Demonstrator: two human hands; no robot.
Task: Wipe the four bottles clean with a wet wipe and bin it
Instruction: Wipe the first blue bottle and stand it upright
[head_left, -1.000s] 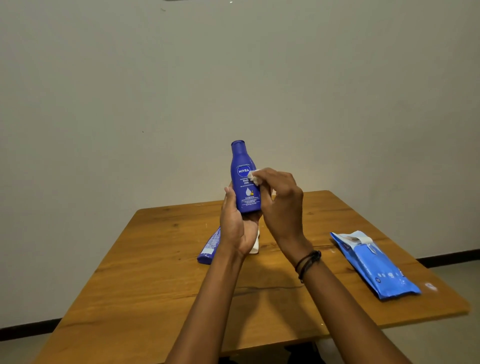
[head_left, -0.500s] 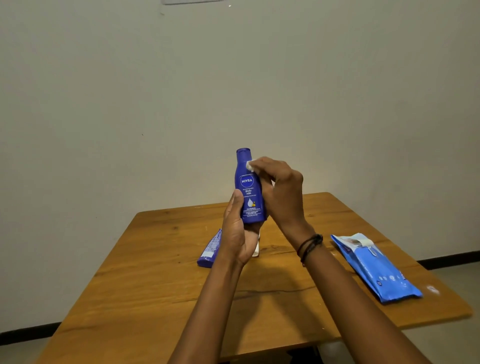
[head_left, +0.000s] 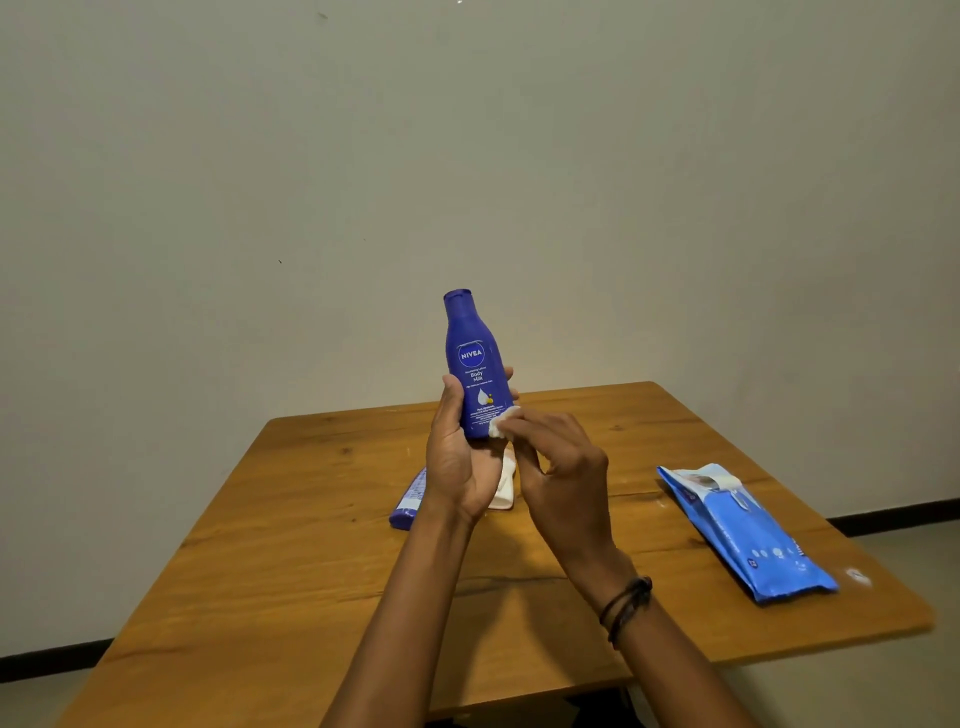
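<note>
Currently my left hand (head_left: 460, 467) grips the blue bottle (head_left: 475, 364) upright above the table (head_left: 291, 561); my right hand (head_left: 563, 480) pinches the wet wipe (head_left: 501, 423) against its lower label. I rotate the bottle, wiping every side. Two more bottles, apparently, lie behind.

Glossy plastic bottle (head_left: 474, 358), wooden table (head_left: 311, 561)

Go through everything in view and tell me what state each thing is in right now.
Nivea body milk bottle: upright, cap closed, held in left hand.
Wet wipe: bunched, pressed against bottle's lower part by right hand.
Wipes pack: lying flat, flap peeled open.
Blue tube: lying on table.
</note>
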